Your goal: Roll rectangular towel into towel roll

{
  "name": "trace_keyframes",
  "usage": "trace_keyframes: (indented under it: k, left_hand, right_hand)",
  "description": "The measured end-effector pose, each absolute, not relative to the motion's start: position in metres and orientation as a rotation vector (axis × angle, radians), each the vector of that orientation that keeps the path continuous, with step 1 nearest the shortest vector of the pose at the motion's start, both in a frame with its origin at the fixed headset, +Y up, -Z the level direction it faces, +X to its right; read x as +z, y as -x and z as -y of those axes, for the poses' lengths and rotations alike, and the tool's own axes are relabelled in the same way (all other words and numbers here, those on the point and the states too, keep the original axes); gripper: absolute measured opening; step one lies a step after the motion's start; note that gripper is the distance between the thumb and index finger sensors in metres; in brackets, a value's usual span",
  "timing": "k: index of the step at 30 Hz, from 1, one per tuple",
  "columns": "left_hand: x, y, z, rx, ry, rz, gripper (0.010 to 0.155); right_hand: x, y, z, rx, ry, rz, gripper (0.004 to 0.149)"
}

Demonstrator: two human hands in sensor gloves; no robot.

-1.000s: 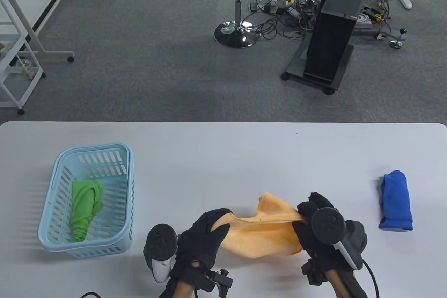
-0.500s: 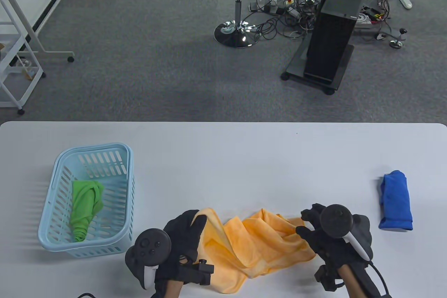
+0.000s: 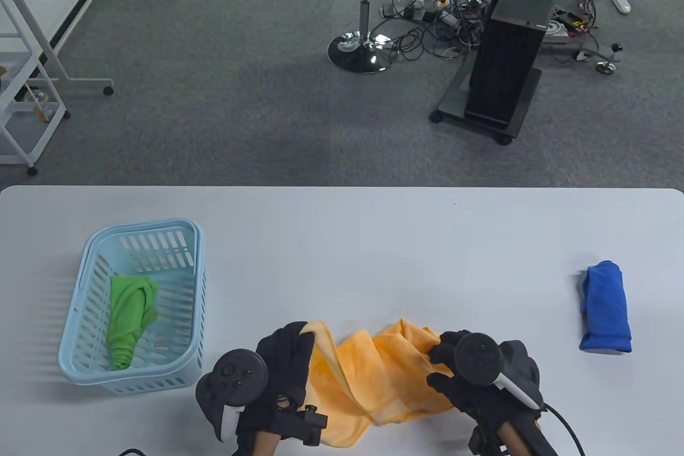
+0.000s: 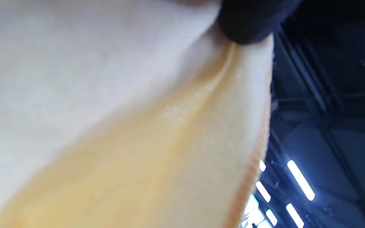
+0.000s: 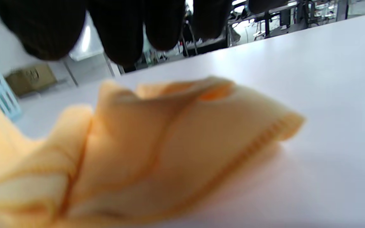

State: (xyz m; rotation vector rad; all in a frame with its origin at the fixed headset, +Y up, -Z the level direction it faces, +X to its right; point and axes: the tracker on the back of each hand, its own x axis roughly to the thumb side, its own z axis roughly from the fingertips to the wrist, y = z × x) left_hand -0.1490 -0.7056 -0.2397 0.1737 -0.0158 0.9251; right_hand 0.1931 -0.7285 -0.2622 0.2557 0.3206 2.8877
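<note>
We see the soft orange rectangular microfibre towel (image 3: 374,376) lying crumpled near the front edge of the pale grey table (image 3: 374,242), bunched into folds between our 2 gloved hands. Our left hand (image 3: 283,370) grips the towel's left edge; the left wrist view shows a black fingertip (image 4: 246,22) pressed onto the cloth by its stitched hem. Our right hand (image 3: 475,376) sits at the towel's right side, and in the right wrist view the fingers (image 5: 131,28) hang above a loose corner without touching it, so we cannot tell whether this hand holds anything.

We judge the main risk to be rolling too early: with the cloth wrinkled and doubled over, any roll would come out lopsided and loose. If only 1 hand has a hold, pulling would drag the towel sideways instead of spreading it. Its near part also lies close to the table edge and could slip off.

Well apart stand a light blue plastic basket (image 3: 85,274) holding a rolled green cloth (image 3: 131,317), and a rolled blue towel (image 3: 606,306).
</note>
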Motion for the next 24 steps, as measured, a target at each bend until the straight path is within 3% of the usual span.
trace_keyframes:
  k: [4, 8, 10, 13, 18, 21, 24]
  left_hand:
    - [-0.239, 0.152, 0.702, 0.897, -0.186, -0.003, 0.044]
    - [-0.24, 0.153, 0.702, 0.844, -0.168, -0.009, 0.043]
    - [-0.239, 0.152, 0.702, 0.827, -0.166, -0.009, 0.043]
    - [-0.238, 0.149, 0.699, 0.805, -0.179, -0.003, 0.042]
    - [-0.241, 0.152, 0.697, 0.859, -0.21, -0.017, 0.039]
    - [-0.245, 0.161, 0.693, 0.951, -0.217, -0.051, 0.041]
    - [-0.249, 0.169, 0.685, 0.954, -0.195, -0.049, 0.044]
  right_hand:
    - [-0.271, -0.212, 0.746, 3.063, -0.196, -0.302, 0.074]
    - [-0.273, -0.22, 0.769, 3.035, -0.154, -0.46, 0.082]
    - [-0.274, -0.218, 0.777, 3.093, -0.148, -0.477, 0.076]
    - [-0.28, -0.217, 0.776, 3.109, -0.022, -0.396, 0.053]
    - [-0.286, -0.24, 0.772, 3.201, 0.201, -0.325, 0.049]
    - [-0.287, -0.268, 0.772, 3.144, 0.467, -0.467, 0.049]
    - [-0.287, -0.286, 0.772, 3.082, 0.611, -0.425, 0.049]
